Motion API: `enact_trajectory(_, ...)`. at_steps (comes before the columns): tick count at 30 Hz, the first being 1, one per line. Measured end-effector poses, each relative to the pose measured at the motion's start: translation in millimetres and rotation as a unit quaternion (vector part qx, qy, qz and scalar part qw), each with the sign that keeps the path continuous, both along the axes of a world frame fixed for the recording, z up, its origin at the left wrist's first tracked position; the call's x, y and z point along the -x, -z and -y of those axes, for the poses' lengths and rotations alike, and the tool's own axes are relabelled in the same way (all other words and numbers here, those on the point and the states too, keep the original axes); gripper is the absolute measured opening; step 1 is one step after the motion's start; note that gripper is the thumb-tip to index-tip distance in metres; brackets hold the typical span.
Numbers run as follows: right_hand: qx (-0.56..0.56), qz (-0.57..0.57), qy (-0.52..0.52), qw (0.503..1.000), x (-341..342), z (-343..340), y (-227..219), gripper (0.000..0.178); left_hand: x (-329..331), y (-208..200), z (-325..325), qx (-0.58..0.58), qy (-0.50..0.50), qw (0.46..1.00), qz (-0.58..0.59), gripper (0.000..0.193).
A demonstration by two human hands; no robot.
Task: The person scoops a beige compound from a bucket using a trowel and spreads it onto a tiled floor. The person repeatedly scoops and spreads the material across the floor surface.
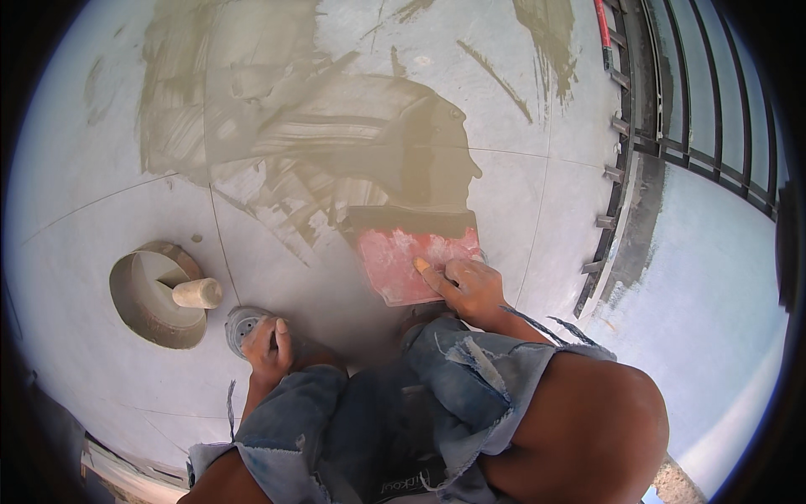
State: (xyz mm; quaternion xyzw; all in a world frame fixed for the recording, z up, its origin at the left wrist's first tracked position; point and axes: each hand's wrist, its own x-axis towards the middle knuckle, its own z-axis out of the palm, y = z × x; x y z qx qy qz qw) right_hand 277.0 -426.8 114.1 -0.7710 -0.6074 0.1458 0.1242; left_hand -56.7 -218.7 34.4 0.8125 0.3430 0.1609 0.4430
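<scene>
Noted round, smeared bowl (126,281) with wooden handle (198,293), then left hand (269,346) curled at round grey item (239,326), cannot tell if gripping. Observed on floor, touching smooth wet slurry (432,160): flat red float (399,269) gripped in right hand (475,290), long axis crosswise, wide edge facing away, bare tile (520,227) open rightward toward black barred railing (709,167).

Pale tiled floor (75,189); dark barred railing (716,92) upper right; bright, even light.

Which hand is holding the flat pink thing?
The right hand, whose orange-tipped thumb lies on top of the pink spreader. The left hand is away from it, by the grey shoe.
</scene>
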Motion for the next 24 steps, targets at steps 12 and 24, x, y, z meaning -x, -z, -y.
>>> enact_trajectory(12,-0.033,0.048,0.013,0.998,-43,-1,-8,0.066,4,1,-1,-0.002,0.004,1.0,-0.008,0.009)
enact_trajectory(24,-0.006,0.097,0.055,0.994,-63,28,5,0.065,2,1,0,0.004,-0.003,1.0,0.001,0.012)
